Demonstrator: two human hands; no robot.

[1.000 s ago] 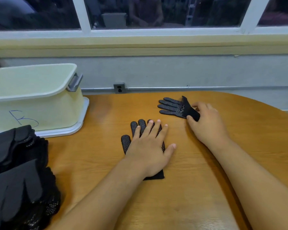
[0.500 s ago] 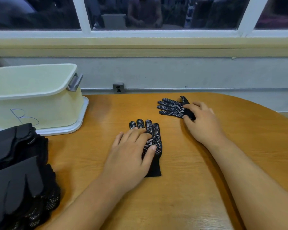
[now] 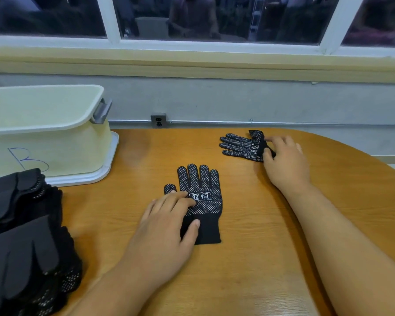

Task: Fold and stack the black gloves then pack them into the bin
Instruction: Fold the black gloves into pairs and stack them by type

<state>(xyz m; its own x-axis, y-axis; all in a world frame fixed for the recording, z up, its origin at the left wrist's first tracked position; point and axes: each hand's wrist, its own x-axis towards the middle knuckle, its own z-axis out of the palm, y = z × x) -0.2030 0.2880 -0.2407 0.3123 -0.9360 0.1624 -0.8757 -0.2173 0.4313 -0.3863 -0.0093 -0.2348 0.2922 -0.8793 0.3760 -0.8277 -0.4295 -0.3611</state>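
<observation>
A black dotted glove [image 3: 203, 197] lies flat, palm up, in the middle of the wooden table [image 3: 249, 258], fingers pointing away from me. My left hand [image 3: 167, 226] rests on its left side, fingers on the palm and thumb on the cuff. A second black dotted glove [image 3: 242, 145] lies farther back to the right, fingers pointing left. My right hand [image 3: 283, 160] pinches its cuff between thumb and fingers. The pale yellow bin [image 3: 43, 124] stands at the back left.
A heap of black gloves [image 3: 25, 242] fills the table's left front corner, just in front of the bin. The bin sits on a white lid or tray [image 3: 96, 174]. A wall with an outlet [image 3: 158, 120] runs behind the table.
My left hand has slid back and left off the near glove's fingers, uncovering them. My right hand has closed its pinch on the far glove's cuff.
</observation>
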